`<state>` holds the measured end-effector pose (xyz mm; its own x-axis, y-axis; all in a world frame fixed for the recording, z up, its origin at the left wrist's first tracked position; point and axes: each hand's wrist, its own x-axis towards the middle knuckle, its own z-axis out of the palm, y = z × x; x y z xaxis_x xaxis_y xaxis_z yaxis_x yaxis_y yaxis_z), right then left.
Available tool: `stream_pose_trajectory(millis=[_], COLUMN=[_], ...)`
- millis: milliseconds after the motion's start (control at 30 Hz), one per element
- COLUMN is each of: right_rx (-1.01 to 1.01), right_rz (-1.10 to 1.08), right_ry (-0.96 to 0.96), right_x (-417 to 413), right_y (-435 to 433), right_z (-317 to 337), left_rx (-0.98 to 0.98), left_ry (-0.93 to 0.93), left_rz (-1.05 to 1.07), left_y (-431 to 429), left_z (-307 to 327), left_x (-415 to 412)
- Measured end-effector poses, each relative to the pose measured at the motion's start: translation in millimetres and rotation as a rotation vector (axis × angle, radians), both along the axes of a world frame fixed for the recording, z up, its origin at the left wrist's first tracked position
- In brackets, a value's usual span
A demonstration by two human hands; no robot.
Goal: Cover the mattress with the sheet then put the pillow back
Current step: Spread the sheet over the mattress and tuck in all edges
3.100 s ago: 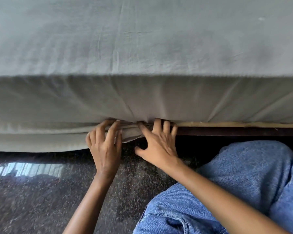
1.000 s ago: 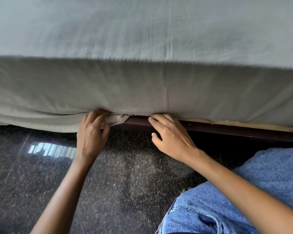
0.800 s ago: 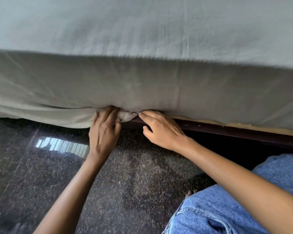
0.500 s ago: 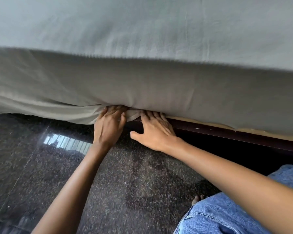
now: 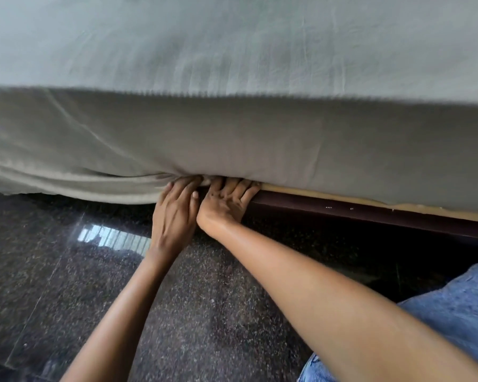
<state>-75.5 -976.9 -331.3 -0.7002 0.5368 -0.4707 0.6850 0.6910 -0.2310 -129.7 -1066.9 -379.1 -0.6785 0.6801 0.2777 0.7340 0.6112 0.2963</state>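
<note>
Left hand (image 5: 174, 213) and right hand (image 5: 226, 201) side by side, fingers pushing the sheet (image 5: 232, 144) under the mattress; the untucked hem runs leftward, nearer the left

Dark speckled polished stone floor (image 5: 100, 293) open below bed. Loose grey cotton sheet (image 5: 75, 183) hangs left, blocking gap under mattress. Right: dark brown wooden bed rail (image 5: 370, 216) bars way (thin tan strip (image 5: 342, 199) above). Blue denim knee (image 5: 458, 307) fills lower right.
</note>
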Motion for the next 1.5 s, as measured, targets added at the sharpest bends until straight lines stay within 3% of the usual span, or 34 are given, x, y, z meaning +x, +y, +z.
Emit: stream_pose_trajectory(millis=[133,333,533,667,767,833,933,1033,1100,1200,1267,1367,1500], right_rx=[-0.044,-0.094,-0.030,0.132,0.123,0.127,0.118,0.028,-0.022,0.172,0.308,0.513,0.649], right_rz=[0.026,0.196,0.420,0.476,0.497,0.500,0.516,0.514,0.503,0.508,0.519,0.493,0.378], right_ry=[0.020,0.071,0.160,0.209,0.192,0.185,0.151,0.099,0.294,0.912,1.166,1.230,1.110], right_x=[3.4,29.7,73.0,84.0,83.6,83.1,83.7,84.7,85.8,88.5,92.5,98.0,91.7], right_y=[5.9,32.8,40.1,34.3,40.1,44.2,43.8,41.8,42.9,48.1,55.9,72.7,96.9], right_z=[0.3,0.2,-9.3,-25.7,-27.9,-29.3,-29.0,-14.2,10.1,50.0,71.1,95.2,110.0], left_rx=[-0.192,-0.351,-0.386,-0.410,-0.502,-0.454,-0.239,-0.052,0.052,0.173,0.206,0.259,0.153], left_ry=[0.122,-0.033,-0.016,-0.006,0.130,0.167,0.205,0.323,0.379,0.416,0.437,0.448,0.372], left_rz=[0.041,0.145,0.149,-0.088,-0.304,-0.318,-0.066,-0.034,-0.130,-0.317,-0.398,-0.425,-0.484], left_y=[11.9,25.3,30.4,8.8,-25.7,-60.9,-104.8,-89.8,-54.0,-2.0,22.5,47.8,84.0], left_z=[6.8,18.1,16.0,25.4,41.4,47.8,67.4,94.1,115.3,138.2,149.4,167.4,193.2], left_x=[-10.4,-25.0,-22.4,-36.4,-46.4,-52.1,-37.7,-3.6,16.3,32.4,37.7,36.7,7.9])
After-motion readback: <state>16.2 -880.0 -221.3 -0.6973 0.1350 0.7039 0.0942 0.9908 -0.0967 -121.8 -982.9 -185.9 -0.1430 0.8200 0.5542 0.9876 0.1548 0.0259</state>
